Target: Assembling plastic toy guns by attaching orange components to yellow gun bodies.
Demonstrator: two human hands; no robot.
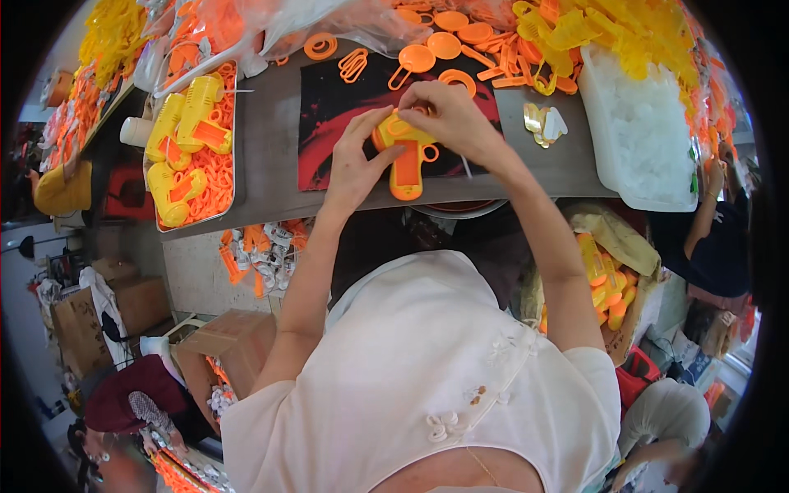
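Note:
A yellow toy hair dryer (406,179) with an orange panel in its handle is held over the black and red mat (316,160), handle toward me. My left hand (355,164) grips it from the left, thumb against the orange panel and fingers along its top. My right hand (454,119) bends over the toy's upper end, fingertips pinched together close to the left fingers. What they pinch is hidden; something orange shows beneath them. A small orange ring (431,153) sticks out from the toy's right side.
At left, a tray (239,156) holds several toy hair dryers (175,127) on orange rings (218,189). Orange round parts (417,57) lie beyond the mat. A white tub (608,156) of clear pieces stands right, near shiny flat pieces (545,125). A box of toy parts (610,283) is below right.

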